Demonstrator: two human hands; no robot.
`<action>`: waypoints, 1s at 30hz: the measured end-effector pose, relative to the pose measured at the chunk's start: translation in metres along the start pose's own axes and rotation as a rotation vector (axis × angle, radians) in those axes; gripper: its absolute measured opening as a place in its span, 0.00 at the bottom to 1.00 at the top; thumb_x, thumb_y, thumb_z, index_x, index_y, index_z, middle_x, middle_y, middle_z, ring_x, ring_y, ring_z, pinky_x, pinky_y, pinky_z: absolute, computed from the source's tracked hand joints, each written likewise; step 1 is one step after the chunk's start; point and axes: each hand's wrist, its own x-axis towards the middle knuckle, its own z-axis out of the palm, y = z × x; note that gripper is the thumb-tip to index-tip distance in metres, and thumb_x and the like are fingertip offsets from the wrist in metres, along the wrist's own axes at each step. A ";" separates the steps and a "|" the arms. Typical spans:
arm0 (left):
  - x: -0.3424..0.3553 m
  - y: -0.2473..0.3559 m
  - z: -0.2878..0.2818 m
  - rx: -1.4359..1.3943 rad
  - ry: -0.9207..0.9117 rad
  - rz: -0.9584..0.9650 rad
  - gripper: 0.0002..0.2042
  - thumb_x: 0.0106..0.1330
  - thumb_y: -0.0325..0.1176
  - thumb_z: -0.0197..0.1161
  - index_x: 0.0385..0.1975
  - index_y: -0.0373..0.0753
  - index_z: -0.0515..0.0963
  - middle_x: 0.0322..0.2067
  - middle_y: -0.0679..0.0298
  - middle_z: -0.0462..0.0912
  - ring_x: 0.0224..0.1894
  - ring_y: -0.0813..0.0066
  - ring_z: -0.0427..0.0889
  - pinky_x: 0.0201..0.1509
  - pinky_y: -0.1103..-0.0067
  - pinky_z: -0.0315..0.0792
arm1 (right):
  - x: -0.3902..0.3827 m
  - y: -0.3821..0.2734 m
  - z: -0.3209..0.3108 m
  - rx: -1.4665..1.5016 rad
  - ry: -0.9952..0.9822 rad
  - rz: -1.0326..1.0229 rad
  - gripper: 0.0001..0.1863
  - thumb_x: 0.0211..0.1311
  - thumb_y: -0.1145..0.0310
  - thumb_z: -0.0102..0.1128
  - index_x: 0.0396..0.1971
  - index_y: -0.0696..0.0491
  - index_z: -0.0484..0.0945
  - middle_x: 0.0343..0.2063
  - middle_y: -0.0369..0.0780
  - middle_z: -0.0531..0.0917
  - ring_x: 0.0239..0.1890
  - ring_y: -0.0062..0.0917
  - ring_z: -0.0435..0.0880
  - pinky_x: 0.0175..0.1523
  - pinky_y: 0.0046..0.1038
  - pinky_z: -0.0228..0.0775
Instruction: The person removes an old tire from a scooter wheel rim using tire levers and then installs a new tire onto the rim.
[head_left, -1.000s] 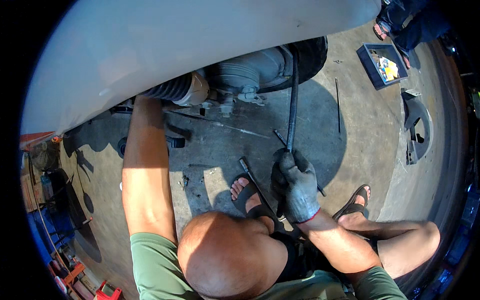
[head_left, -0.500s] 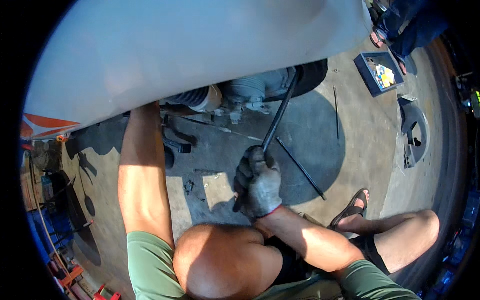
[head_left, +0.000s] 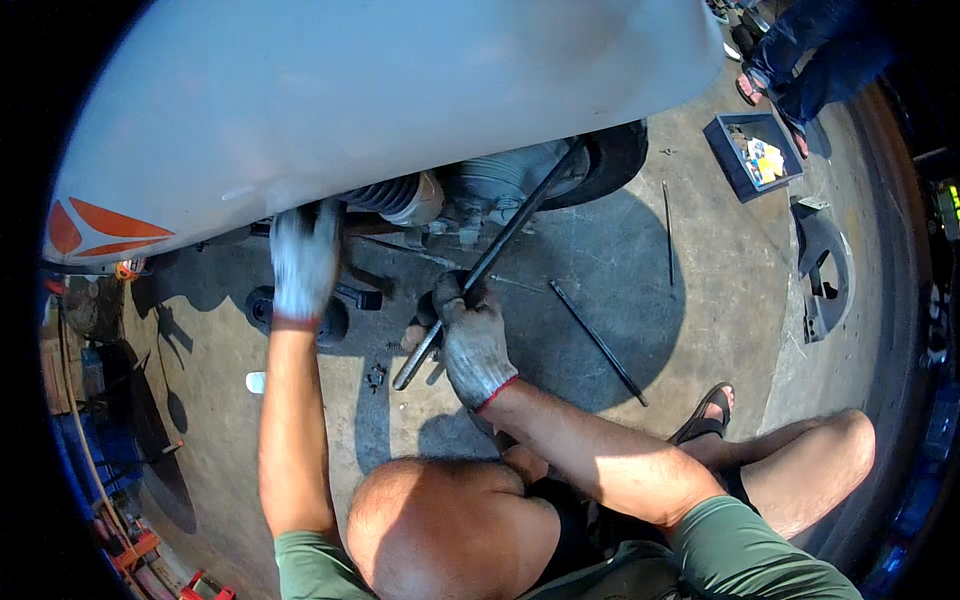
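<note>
My gloved right hand (head_left: 470, 340) grips a long dark bar (head_left: 515, 227) slanting up to the dusty metal housing (head_left: 490, 175) beside a black tyre (head_left: 622, 150). My gloved left hand (head_left: 305, 262) is at the lower edge of a pale vehicle panel (head_left: 400, 70) with an orange graphic, just left of a ribbed bellows (head_left: 385, 195). It is blurred and its fingertips are indistinct.
Loose rods (head_left: 600, 345), small parts (head_left: 376, 376) and a curved metal bracket (head_left: 835, 280) lie on the concrete floor (head_left: 730, 300). A box of items (head_left: 745, 160) sits at the upper right, near another person's legs and sandalled feet (head_left: 800, 70). My bent legs are below.
My right hand has moved left and up, tilting the bar further. My left hand has come down into view from under the panel. The panel appears lower and wider in view.
</note>
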 end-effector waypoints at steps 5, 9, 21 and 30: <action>-0.046 0.081 -0.101 -1.255 -0.423 -0.484 0.14 0.63 0.28 0.56 0.48 0.34 0.75 0.39 0.56 0.82 0.39 0.69 0.80 0.45 0.75 0.73 | 0.008 -0.029 -0.033 -0.826 -0.087 -0.182 0.26 0.67 0.51 0.47 0.46 0.63 0.71 0.38 0.57 0.80 0.48 0.52 0.78 0.50 0.44 0.69; -0.084 0.115 -0.070 -0.766 -0.237 -0.185 0.11 0.62 0.29 0.57 0.41 0.31 0.75 0.30 0.44 0.79 0.32 0.46 0.80 0.35 0.63 0.73 | 0.011 -0.030 -0.029 -0.981 -0.184 -0.159 0.28 0.68 0.50 0.44 0.51 0.63 0.70 0.42 0.59 0.79 0.47 0.52 0.77 0.50 0.43 0.70; -0.071 0.149 -0.098 -0.881 -0.208 -0.237 0.11 0.65 0.35 0.59 0.36 0.32 0.75 0.24 0.46 0.78 0.28 0.46 0.79 0.30 0.66 0.71 | 0.047 0.013 -0.327 -1.705 0.157 -0.086 0.22 0.55 0.60 0.58 0.46 0.58 0.71 0.48 0.53 0.76 0.53 0.46 0.76 0.57 0.39 0.69; -0.066 0.151 -0.114 -0.896 -0.234 -0.256 0.12 0.66 0.37 0.59 0.34 0.32 0.75 0.25 0.44 0.76 0.27 0.43 0.76 0.30 0.65 0.68 | 0.036 0.051 -0.346 -1.696 0.130 -0.115 0.23 0.49 0.67 0.60 0.45 0.60 0.70 0.44 0.53 0.79 0.47 0.46 0.79 0.50 0.42 0.74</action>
